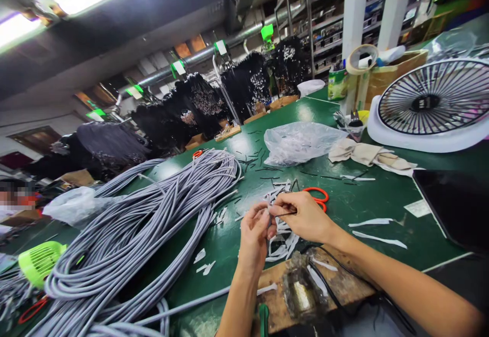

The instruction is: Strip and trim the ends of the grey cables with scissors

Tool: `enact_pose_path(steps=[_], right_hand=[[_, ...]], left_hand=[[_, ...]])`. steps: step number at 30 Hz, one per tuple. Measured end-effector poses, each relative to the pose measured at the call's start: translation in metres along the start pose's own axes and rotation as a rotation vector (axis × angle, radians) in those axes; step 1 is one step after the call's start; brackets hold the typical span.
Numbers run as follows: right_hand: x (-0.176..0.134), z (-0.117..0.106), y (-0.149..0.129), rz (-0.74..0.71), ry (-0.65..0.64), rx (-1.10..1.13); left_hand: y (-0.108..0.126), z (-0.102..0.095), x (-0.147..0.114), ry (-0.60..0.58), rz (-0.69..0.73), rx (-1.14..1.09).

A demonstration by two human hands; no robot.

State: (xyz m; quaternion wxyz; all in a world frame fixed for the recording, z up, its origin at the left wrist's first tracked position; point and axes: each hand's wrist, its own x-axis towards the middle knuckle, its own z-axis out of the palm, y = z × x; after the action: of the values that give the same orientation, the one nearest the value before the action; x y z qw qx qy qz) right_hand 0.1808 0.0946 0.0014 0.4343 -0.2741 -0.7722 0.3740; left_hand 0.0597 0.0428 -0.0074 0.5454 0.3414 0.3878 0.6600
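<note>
My left hand [255, 230] is closed, fingertips pinching what looks like the end of a grey cable, mostly hidden by the fingers. My right hand [307, 217] meets it there, closed on a thin dark strip [286, 213] that points toward the left fingertips. Under and behind both hands lies a heap of white scrap strips [284, 248]. Orange-handled scissors [320, 197] lie just beyond my right hand. To the left, a large coil of grey cable [153, 219] spreads over the green table [183, 270], and one length runs behind my left forearm.
Before me is a wooden board [277, 281] with a metal block [303, 296] and black cords. A clear plastic bag [301, 143], cloth gloves [370, 153], a white fan [428, 107] and a dark tablet-like panel [454, 204] stand or lie rightward. A green fan [40, 263] sits left.
</note>
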Motion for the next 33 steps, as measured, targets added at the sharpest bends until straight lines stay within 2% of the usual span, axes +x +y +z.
enact_pose_path(steps=[3, 7, 12, 14, 16, 20, 24, 29, 33], right_hand=[[-0.001, 0.000, -0.003, 0.012, -0.028, 0.098], [-0.001, 0.002, -0.003, 0.047, -0.034, 0.195], [0.000, 0.000, 0.002, 0.075, 0.120, 0.111], [-0.001, -0.002, 0.001, 0.054, 0.198, 0.081], [-0.001, -0.002, -0.001, -0.011, 0.215, 0.037], [-0.003, 0.002, -0.004, -0.155, 0.141, -0.112], [-0.003, 0.007, 0.000, -0.187, 0.124, -0.193], [-0.002, 0.006, 0.004, -0.212, 0.083, -0.261], [-0.003, 0.010, 0.006, -0.218, 0.057, -0.256]], left_hand=[[0.002, -0.002, 0.001, -0.009, -0.029, -0.037], [0.007, -0.006, -0.001, -0.106, -0.068, -0.059], [0.013, -0.009, -0.008, -0.228, -0.105, -0.079], [0.012, -0.008, -0.007, -0.204, -0.094, -0.058], [0.010, -0.006, -0.005, -0.163, -0.085, -0.004], [0.003, 0.001, -0.001, -0.129, -0.115, 0.035], [0.001, 0.003, -0.001, -0.159, -0.153, -0.020], [-0.003, -0.001, -0.001, -0.085, -0.004, 0.163], [-0.006, -0.001, 0.001, -0.003, -0.002, 0.109]])
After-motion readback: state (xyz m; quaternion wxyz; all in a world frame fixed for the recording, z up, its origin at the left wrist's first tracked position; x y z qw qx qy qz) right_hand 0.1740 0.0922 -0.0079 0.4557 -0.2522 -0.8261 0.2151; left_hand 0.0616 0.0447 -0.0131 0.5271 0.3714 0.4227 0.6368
